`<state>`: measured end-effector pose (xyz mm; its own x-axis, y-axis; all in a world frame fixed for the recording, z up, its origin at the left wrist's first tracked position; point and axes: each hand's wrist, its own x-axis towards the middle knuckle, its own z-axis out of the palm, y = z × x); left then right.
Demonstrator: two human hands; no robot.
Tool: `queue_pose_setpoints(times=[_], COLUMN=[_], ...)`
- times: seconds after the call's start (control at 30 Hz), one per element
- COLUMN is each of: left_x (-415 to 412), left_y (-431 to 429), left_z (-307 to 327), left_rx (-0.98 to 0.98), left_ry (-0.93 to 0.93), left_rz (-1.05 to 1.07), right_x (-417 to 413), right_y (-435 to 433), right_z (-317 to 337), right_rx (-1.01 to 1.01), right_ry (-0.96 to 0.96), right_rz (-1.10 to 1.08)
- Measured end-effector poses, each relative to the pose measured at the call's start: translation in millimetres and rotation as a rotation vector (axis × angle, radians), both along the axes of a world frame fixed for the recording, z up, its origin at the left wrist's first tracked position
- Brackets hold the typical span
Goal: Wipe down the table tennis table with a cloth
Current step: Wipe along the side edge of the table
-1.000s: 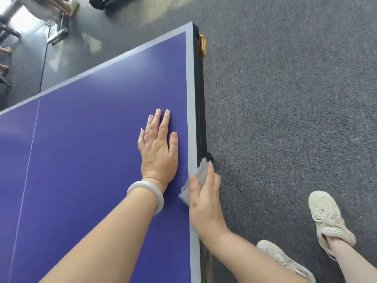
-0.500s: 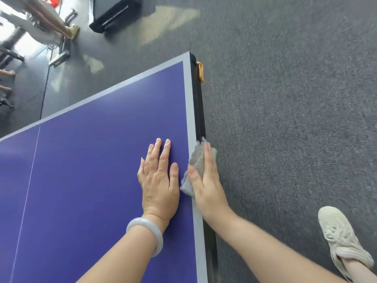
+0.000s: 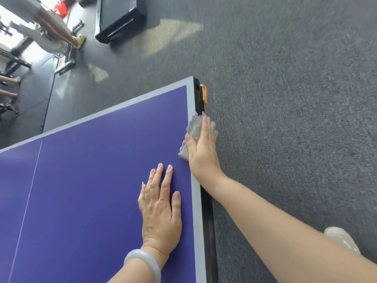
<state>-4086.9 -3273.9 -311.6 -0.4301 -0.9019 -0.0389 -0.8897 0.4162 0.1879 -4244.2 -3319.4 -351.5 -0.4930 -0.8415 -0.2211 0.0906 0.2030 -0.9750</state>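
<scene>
Right hand [image 3: 203, 154] presses cloth [image 3: 193, 126] on table [image 3: 98, 180] edge, beyond left hand [image 3: 161, 213].

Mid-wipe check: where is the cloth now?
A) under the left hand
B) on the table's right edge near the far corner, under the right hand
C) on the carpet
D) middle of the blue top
B: the right hand presses the grey cloth over the table edge near the corner.

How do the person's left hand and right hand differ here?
The left hand lies flat, bare, on the blue tabletop; the right hand presses a grey cloth over the table's edge. The left wrist wears a pale bangle; the right wrist is bare. Both hands' fingers point toward the far end.
</scene>
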Motion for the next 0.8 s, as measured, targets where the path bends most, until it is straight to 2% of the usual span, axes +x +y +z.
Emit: queue_pose_setpoints(times=[0.13,0.23,0.4,0.53,0.73,0.8], left_x=[0.8,0.5,-1.2,-2.7,-2.6,-2.4], left_y=[-0.1,-1.7,0.8,0.1,-1.9,-2.8], left_z=[-1.3,-1.3,0.7,2.0,3.0,1.5], left_rx=[0.0,-0.001,0.013,0.019,0.016,0.015], left_ry=[-0.003,-0.005,-0.036,-0.041,-0.021,-0.016], left_rz=[0.003,-0.002,0.011,0.012,0.006,0.003], right_x=[-50.7,-72.0,-28.3,3.9,-64.8,-70.8], right_y=[-79.2,-106.0,-25.4,31.9,-89.5,-105.7], right_z=[7.3,5.8,4.5,3.4,14.9,10.0], right_rx=[0.039,0.039,-0.059,-0.035,0.169,0.175], right_ry=[0.117,0.072,-0.141,-0.136,-0.057,-0.017], right_rz=[-0.014,0.007,0.059,0.119,0.013,-0.008])
